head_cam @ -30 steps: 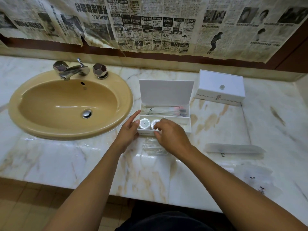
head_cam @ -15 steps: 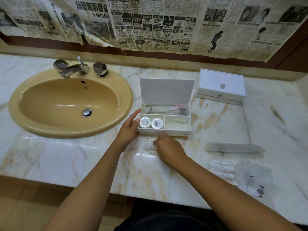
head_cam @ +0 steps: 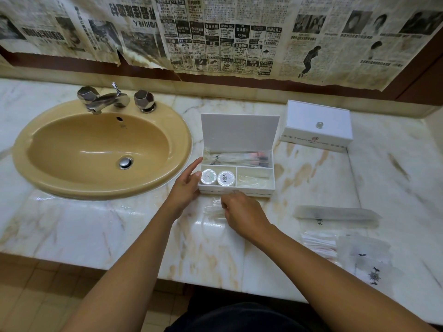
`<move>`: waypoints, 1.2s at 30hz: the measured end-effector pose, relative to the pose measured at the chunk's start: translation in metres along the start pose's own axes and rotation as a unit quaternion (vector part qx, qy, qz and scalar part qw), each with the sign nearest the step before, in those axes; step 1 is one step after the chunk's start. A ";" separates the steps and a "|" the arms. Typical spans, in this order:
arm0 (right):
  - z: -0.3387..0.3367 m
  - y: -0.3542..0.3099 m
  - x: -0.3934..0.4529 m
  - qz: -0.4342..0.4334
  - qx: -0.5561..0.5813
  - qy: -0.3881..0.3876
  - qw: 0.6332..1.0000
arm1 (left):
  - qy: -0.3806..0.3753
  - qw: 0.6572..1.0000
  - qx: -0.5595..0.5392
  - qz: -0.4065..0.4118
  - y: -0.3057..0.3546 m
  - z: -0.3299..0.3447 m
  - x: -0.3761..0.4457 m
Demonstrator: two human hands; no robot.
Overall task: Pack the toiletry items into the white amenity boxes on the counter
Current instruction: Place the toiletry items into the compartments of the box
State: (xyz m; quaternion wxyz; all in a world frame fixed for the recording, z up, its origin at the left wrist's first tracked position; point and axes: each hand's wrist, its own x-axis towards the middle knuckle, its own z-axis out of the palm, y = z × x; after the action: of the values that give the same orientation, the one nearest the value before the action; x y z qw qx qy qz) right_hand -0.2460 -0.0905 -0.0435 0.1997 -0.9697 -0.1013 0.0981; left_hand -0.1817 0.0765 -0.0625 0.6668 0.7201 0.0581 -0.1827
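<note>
An open white amenity box point(head_cam: 236, 190) stands on the marble counter with its lid upright. Two round wrapped soaps point(head_cam: 217, 177) fill its front left compartment, long clear packets lie in the back one, and a clear packet lies in the front right one. My left hand point(head_cam: 185, 185) rests with straight fingers against the box's left side. In front of the box my right hand point(head_cam: 242, 213) pinches a clear plastic packet point(head_cam: 212, 210) lying on the counter. A second white box point(head_cam: 316, 125), lid down, sits at the back right.
A tan sink point(head_cam: 100, 149) with a chrome tap point(head_cam: 105, 99) lies to the left. A long frosted packet point(head_cam: 335, 213) and several more sachets point(head_cam: 359, 255) lie on the counter at the right. Newspaper covers the wall behind.
My right hand has drawn back from the soap compartment to the counter in front of the box and taken the clear packet. My left hand has stayed at the box's side.
</note>
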 end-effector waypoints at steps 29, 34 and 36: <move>-0.061 0.045 0.028 0.139 -0.034 0.025 0.989 | -0.006 1.000 0.010 0.001 -0.001 -0.002 0.001; -0.054 0.042 0.028 0.147 -0.041 -0.002 0.988 | -0.009 1.000 0.009 0.001 -0.001 -0.002 0.000; -0.057 0.040 0.027 0.144 -0.035 0.010 0.989 | -0.010 1.000 0.009 0.002 -0.001 -0.002 0.000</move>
State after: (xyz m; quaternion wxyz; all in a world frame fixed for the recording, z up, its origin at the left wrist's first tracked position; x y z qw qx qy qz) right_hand -0.2006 -0.1406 -0.0128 0.1502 -0.9815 0.0381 0.1121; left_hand -0.1813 0.0783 -0.0630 0.6613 0.7242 0.0489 -0.1892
